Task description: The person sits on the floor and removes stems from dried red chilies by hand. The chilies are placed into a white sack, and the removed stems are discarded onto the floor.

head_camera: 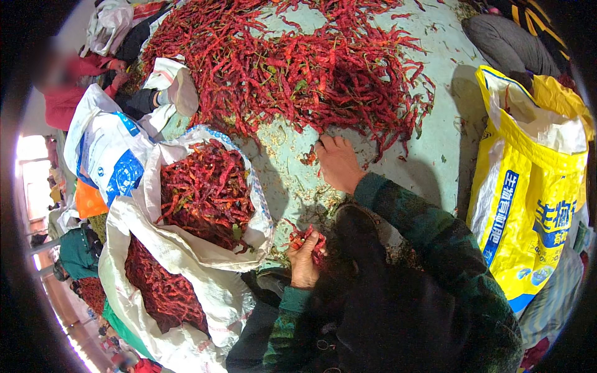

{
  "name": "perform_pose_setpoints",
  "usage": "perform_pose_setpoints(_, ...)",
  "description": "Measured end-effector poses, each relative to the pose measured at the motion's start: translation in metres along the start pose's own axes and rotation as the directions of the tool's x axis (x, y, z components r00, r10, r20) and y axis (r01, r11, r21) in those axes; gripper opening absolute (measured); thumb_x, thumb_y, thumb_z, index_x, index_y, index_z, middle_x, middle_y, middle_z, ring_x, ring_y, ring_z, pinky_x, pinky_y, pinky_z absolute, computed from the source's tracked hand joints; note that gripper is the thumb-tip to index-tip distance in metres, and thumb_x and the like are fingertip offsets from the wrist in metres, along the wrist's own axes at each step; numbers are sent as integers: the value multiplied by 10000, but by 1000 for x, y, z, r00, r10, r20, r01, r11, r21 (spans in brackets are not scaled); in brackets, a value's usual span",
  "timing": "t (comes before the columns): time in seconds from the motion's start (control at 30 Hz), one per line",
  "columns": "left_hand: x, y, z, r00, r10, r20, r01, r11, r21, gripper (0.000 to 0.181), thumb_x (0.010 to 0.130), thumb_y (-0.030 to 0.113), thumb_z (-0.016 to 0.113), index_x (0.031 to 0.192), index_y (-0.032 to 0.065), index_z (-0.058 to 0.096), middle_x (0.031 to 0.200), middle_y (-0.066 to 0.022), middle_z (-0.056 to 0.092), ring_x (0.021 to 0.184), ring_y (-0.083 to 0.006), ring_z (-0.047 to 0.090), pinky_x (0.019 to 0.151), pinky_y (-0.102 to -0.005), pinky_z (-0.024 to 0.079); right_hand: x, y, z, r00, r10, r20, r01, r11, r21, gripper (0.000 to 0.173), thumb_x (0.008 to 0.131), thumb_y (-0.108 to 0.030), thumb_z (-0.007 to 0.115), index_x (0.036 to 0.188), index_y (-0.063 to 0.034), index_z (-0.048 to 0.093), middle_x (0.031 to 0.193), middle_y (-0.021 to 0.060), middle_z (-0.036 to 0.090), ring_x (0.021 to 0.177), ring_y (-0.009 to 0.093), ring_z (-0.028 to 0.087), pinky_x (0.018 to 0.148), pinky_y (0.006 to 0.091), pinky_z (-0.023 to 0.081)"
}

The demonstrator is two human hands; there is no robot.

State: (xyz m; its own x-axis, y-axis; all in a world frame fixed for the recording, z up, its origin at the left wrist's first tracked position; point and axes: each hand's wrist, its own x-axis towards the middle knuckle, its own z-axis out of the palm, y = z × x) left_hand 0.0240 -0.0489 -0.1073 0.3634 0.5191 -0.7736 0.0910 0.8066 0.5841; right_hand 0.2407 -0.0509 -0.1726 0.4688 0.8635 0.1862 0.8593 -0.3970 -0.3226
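A broad heap of dried red chilli peppers [322,79] is spread on the pale green floor [298,154]. My right hand [339,161] reaches to the near edge of the heap, knuckles up and fingers bent. Its fingertips are hidden, so a grip on a pepper cannot be made out. Closer to my body, my left hand [304,263] is closed around a small bunch of chilli peppers [318,242], thumb on top. Left of that hand, an open white woven sack [263,210] holds many chillies. A second white sack [224,317] with redder chillies stands nearer to me.
A yellow woven sack [517,196] bearing print stands open at the right. Beyond it a person in grey trousers [508,42] crouches. Another person in a red top [70,102] sits at the upper left, a shoe [184,93] beside the heap. Stem scraps litter the floor.
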Motion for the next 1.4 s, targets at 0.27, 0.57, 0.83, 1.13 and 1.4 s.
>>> perform_pose_setpoints(0.27,-5,2,-4,992,-57,114,59,998,-22,154,783,57,632,929,25,599,813,-66,627,667,-162,590,561,-282,483,-40,3,-2,980,-139,143,91,949,303,348,730,-70,542,1069,11,533,1114,165,470,990,333,423,854,471,319)
perform_pose_setpoints(0.57,-7,1,2,979,-60,195,56,998,24,141,800,41,615,940,29,600,811,-86,629,653,-170,583,545,-292,480,12,18,9,986,152,74,-168,931,324,228,793,-167,588,993,-62,555,898,162,465,812,386,449,677,492,393)
perform_pose_setpoints(0.83,-9,1,-1,995,-81,60,79,996,34,188,786,76,651,960,31,594,763,-61,615,603,-133,548,512,-256,444,26,18,46,963,210,168,-233,964,126,151,865,-237,538,953,-119,573,872,106,481,786,339,470,633,500,425)
perform_pose_setpoints(1.13,10,7,7,994,27,106,-19,997,-78,201,814,41,612,1013,19,590,804,-99,619,593,-149,547,519,-280,475,-27,9,3,884,145,445,-467,332,819,82,789,-76,586,776,4,569,681,38,563,655,75,524,590,267,437)
perform_pose_setpoints(1.4,23,9,6,999,30,37,-27,996,-89,174,793,128,673,931,40,615,747,-46,615,542,-136,545,469,-275,476,-56,-25,-37,885,-186,426,-281,514,810,67,772,-48,586,790,15,573,684,79,587,636,123,550,580,291,441)
